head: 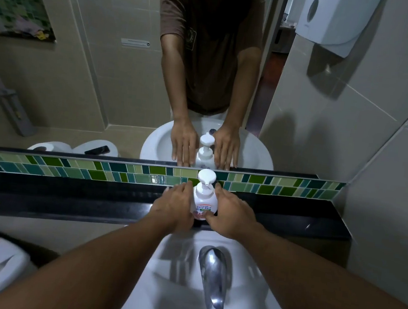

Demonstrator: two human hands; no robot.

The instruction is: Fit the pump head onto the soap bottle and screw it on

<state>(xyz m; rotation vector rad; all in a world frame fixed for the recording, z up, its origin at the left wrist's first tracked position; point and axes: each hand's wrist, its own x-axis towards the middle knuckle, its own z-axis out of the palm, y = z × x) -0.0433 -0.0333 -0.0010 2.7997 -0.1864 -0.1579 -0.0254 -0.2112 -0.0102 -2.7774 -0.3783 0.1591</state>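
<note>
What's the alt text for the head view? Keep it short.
Two bare hands, left hand and right hand, flank an upright white soap bottle with its pump head on, standing on a dark ledge behind a white sink and faucet. A mirror above reflects them.

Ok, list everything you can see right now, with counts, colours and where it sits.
Soap bottle: one, white, upright on the ledge, between the hands.
Pump head: one, white, on the bottle.
Ledge: one, black, behind the basin.
Tile strip: one, green, above the ledge.
Mirror: one, above the tiles.
Basin: one, white, below the ledge.
Tap: one, chrome, over the basin.
Dispenser: one, white, right wall.
Left hand: open, beside the bottle.
Right hand: open, thumb at the bottle.
</note>
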